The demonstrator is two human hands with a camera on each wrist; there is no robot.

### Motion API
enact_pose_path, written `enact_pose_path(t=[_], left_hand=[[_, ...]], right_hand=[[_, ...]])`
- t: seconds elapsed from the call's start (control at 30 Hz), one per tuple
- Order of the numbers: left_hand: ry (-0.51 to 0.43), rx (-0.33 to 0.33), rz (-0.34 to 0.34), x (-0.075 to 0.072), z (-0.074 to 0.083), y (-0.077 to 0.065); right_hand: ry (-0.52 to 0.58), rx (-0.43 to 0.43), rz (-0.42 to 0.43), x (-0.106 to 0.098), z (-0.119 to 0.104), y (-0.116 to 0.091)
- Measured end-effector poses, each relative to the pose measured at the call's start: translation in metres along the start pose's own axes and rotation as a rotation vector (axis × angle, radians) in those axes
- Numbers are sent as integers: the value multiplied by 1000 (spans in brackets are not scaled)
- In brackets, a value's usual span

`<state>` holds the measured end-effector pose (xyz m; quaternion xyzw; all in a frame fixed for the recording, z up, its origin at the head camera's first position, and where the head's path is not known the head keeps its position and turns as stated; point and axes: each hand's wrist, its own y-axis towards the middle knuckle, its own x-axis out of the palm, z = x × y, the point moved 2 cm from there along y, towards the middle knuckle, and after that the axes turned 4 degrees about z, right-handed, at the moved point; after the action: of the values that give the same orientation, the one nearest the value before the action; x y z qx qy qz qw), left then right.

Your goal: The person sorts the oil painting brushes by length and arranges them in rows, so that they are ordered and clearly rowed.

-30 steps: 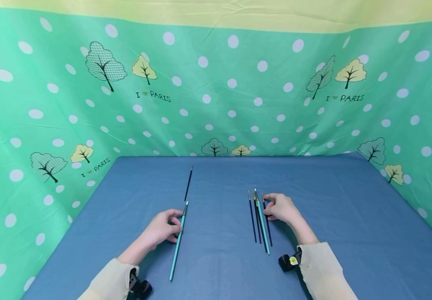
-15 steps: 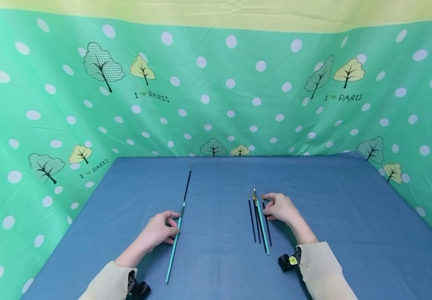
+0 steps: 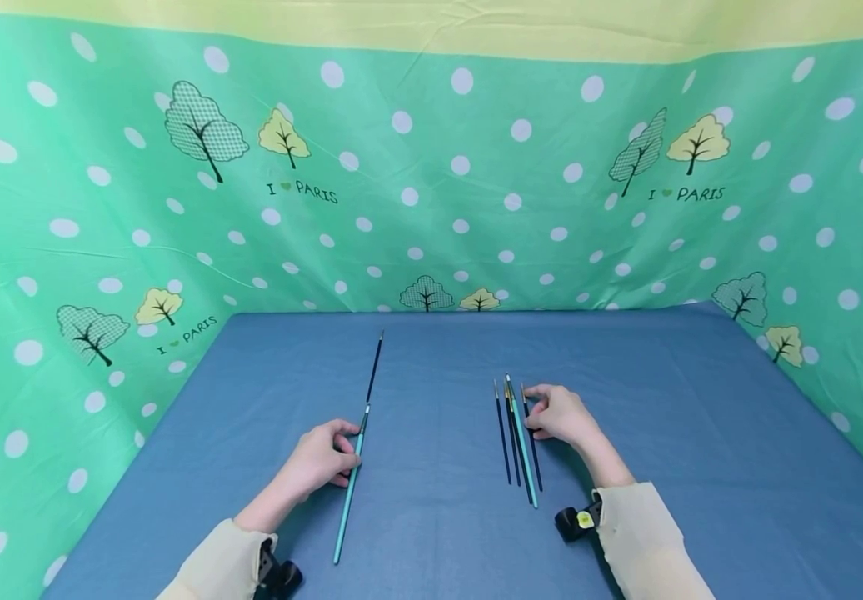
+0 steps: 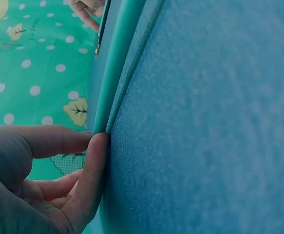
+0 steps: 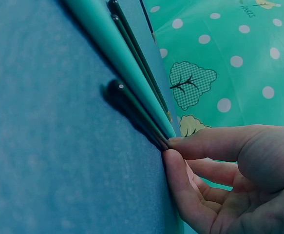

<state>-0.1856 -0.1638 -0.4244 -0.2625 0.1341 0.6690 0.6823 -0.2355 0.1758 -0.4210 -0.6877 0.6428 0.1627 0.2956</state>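
In the head view my left hand (image 3: 317, 457) pinches a turquoise paintbrush (image 3: 345, 512) between thumb and fingers, its white tip pointing away from me. The left wrist view shows its handle (image 4: 113, 73) close along the cloth. Just beyond that tip lies a thin dark paintbrush (image 3: 375, 367), roughly in line with it. My right hand (image 3: 562, 417) pinches another dark paintbrush (image 3: 537, 467) near its bristle end; the right wrist view shows the rounded end of its handle (image 5: 120, 87). Directly left of it lie a second turquoise paintbrush (image 3: 525, 454) and several dark paintbrushes (image 3: 503, 442), side by side.
A blue cloth (image 3: 431, 533) covers the table. Green polka-dot fabric (image 3: 431, 167) with printed trees hangs behind it and along both sides. Small black cameras (image 3: 279, 575) are strapped at the wrists, over beige sleeves (image 3: 645, 533).
My left hand has shifted the turquoise paintbrush slightly left, bringing its tip nearly in line with the dark one beyond. The right hand and its cluster of paintbrushes stay in place.
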Motion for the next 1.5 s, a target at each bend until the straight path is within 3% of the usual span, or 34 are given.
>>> enact_pose_path(t=[0.43,0.77,1.17,1.5], left_hand=[[7,-15,-21,-5,1,1],[3,16,-25,-6,14,14],[-69,56,-61,20,31,34],[-92,81,-108,40,46,37]], right_hand=[[5,6,0,0,0,1],[9,1,-2,-2,1,2],[19,-2,-12,-1,0,0],[14,-2,-17,-1,0,-2]])
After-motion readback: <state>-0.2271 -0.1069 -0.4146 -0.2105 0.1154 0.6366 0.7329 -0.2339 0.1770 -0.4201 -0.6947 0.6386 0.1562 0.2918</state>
